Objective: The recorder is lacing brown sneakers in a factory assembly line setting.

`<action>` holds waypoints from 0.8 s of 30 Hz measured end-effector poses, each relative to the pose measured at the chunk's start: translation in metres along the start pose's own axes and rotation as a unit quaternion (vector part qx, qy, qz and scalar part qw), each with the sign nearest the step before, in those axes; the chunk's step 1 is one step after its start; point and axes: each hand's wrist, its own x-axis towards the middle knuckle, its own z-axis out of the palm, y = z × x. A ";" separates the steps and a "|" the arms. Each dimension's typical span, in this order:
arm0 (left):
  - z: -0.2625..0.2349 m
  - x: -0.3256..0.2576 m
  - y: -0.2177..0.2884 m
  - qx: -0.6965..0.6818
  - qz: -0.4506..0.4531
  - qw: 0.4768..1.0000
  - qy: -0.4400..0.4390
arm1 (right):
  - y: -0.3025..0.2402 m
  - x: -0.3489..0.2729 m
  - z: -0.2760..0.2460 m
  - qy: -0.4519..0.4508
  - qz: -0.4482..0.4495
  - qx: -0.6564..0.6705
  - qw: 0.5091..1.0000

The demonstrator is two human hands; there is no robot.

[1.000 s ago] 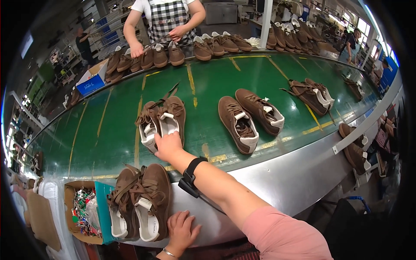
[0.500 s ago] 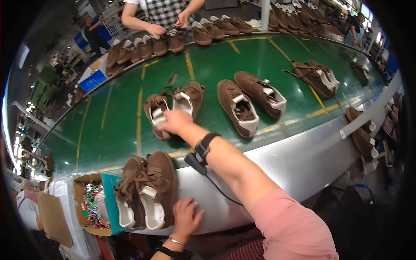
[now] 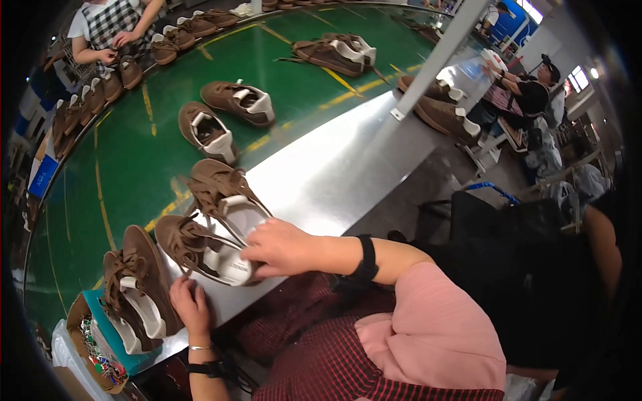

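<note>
My right hand (image 3: 284,248) is closed on the heel ends of two brown lace-up shoes: a nearer shoe (image 3: 186,239) and a farther shoe (image 3: 212,184). White linings show in both, and their toes point up and left over the metal ledge. My left hand (image 3: 192,309) has its fingers stretched out and holds nothing. It is right beside the outer brown shoe (image 3: 146,264) of another pair at the ledge's left end; whether the fingertips touch it I cannot tell. The inner shoe (image 3: 126,297) of that pair leans against a teal box flap.
A box of small colourful pieces (image 3: 97,351) adjoins the left pair. More brown shoes (image 3: 206,130) lie on the green belt (image 3: 127,180). A metal post (image 3: 438,60) rises at the right. Across the belt, a person in a checked apron (image 3: 110,30) handles shoes.
My right hand has brought the pair from the belt toward me onto the metal ledge. The view has swung right. My left hand stays beside the left pair.
</note>
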 end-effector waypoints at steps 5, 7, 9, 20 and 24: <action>0.015 -0.005 0.005 0.037 0.023 0.999 0.008 | -0.034 0.011 -0.004 0.168 -0.074 -0.006 0.983; 0.021 -0.007 0.004 0.058 0.026 0.998 0.012 | -0.032 0.011 0.023 0.039 -0.058 -0.062 0.996; 0.023 -0.009 0.003 0.079 0.029 0.996 0.011 | -0.026 0.007 0.051 0.007 -0.046 -0.131 0.990; 0.004 -0.002 0.018 0.148 0.132 0.979 0.054 | -0.072 -0.063 0.027 -0.140 -0.143 0.060 0.978; 0.001 -0.004 0.031 0.122 0.136 0.982 0.052 | -0.073 -0.074 0.031 -0.180 -0.116 0.084 0.973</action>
